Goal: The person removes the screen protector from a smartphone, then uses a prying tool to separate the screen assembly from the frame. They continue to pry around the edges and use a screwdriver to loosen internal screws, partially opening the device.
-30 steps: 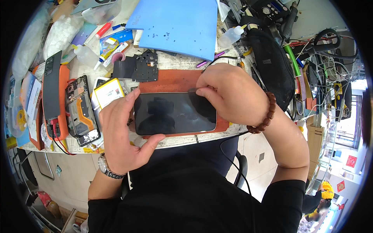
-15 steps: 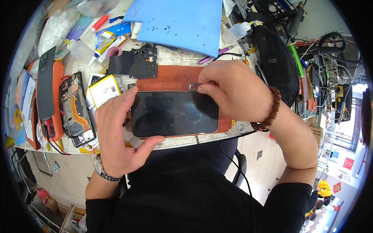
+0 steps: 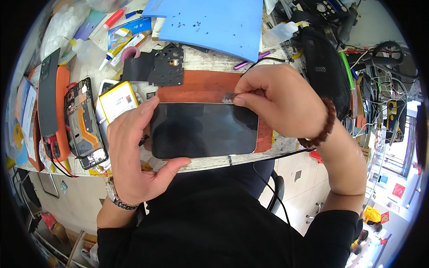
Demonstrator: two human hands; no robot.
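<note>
A dark-screened smartphone (image 3: 204, 130) lies face up and lengthwise across a reddish-brown mat (image 3: 201, 82) at the table's front edge. My left hand (image 3: 132, 152) grips its left end, fingers at the far corner and thumb along the near edge. Above the phone's far long edge, toward its right end, my right hand (image 3: 283, 105) pinches a small thin pry blade (image 3: 229, 98). The blade is at the phone's edge; whether its tip is in the seam I cannot tell. The fingers behind the right thumb are partly hidden.
Left of my left hand lie a white battery with yellow edging (image 3: 118, 102), an opened phone (image 3: 85, 125) and an orange-and-black device (image 3: 52, 107). Beyond the mat are a black phone cover plate (image 3: 168, 67) and a blue sheet (image 3: 210, 29). A black pouch (image 3: 324, 73) sits at right.
The whole view has shifted slightly. My right hand and the blade sit a little further right in the picture. My left hand keeps its grip on the phone's left end.
</note>
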